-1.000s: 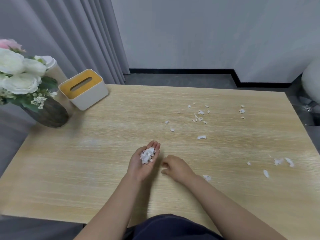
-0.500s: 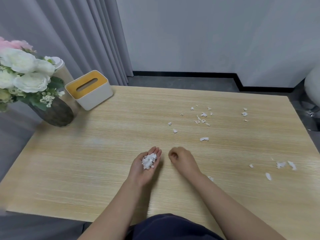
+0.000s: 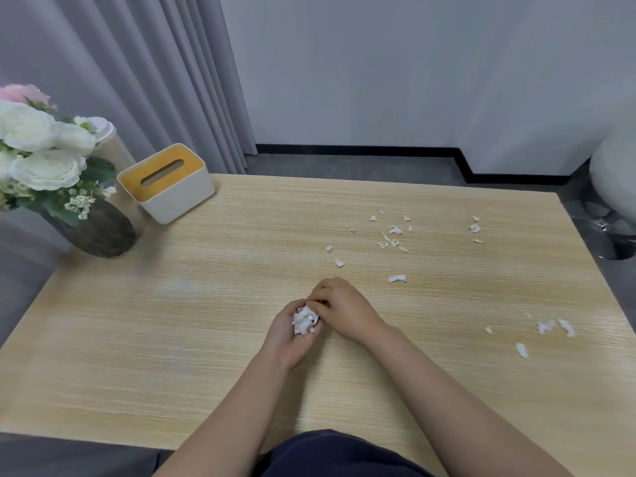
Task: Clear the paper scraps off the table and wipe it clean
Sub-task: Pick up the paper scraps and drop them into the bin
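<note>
Head view. The left hand (image 3: 292,335) lies palm up just above the worktop (image 3: 213,332), its fingers cupped round a wad of paper scraps (image 3: 304,321). The right hand (image 3: 344,309) is palm down, touching the left at the fingertips, with its fingers curled in over the wad; whether they pinch a scrap cannot be told. Loose scraps remain on the worktop in three groups: a far cluster (image 3: 390,234), a small group toward the far right edge (image 3: 475,228), and a near-right group (image 3: 545,327). One larger scrap (image 3: 396,278) lies just beyond the right hand.

Handling, as judged: the scraps are very light, soft and torn thin, so they will crush without harm but may drift or slip from a shallow palm. Take each by a fingertip pinch at its raised edge, or sweep several together first. Keep the left palm cupped and level. Wiping is not yet begun.

A tissue box (image 3: 168,182) and a flower vase (image 3: 93,228) stand at the far left.
</note>
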Motion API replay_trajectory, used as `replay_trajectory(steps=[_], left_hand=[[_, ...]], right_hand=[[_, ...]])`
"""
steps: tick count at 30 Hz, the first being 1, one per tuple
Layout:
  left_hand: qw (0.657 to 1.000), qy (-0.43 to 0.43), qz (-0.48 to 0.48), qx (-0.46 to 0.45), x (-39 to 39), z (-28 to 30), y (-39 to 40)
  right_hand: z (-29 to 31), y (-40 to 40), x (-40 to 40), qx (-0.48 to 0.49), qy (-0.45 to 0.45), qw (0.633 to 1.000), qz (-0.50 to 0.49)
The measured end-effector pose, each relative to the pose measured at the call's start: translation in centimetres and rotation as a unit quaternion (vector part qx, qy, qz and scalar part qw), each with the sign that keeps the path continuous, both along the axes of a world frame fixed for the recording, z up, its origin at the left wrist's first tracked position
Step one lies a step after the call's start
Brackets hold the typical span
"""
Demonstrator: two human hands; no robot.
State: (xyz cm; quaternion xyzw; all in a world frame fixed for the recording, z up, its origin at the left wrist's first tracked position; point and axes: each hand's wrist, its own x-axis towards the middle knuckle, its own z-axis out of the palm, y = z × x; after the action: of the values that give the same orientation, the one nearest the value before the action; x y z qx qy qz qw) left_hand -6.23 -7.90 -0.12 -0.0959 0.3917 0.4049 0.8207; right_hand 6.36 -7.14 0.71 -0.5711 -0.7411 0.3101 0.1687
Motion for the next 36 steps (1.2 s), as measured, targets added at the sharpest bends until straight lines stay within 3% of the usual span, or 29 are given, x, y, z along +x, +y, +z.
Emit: replay_trajectory(steps=[9,20,26,36], left_hand=[[0.999,0.014,0.014,0.034,1.6,0.5,3.7],[0.999,-0.016,-0.011,0.03,4.9,0.8,10.2],[0.999,-0.023,-0.021,0.018,6.5,-0.2,12.9],[0.999,-0.024,-0.014,-0.02,7.2,-2.6,14.8]], right_hand=[[0.9,3.9,3.7,-0.033,0.106,0.987,-0.119],[-2.0,13.0,11.8,-0.067,0.037,0.947,-0.313],[-4.8,17.7,14.2,-0.078,-0.001,0.905,-0.419],[-7.3,21.0,13.8,-0.099,-0.071,0.942,-0.313]])
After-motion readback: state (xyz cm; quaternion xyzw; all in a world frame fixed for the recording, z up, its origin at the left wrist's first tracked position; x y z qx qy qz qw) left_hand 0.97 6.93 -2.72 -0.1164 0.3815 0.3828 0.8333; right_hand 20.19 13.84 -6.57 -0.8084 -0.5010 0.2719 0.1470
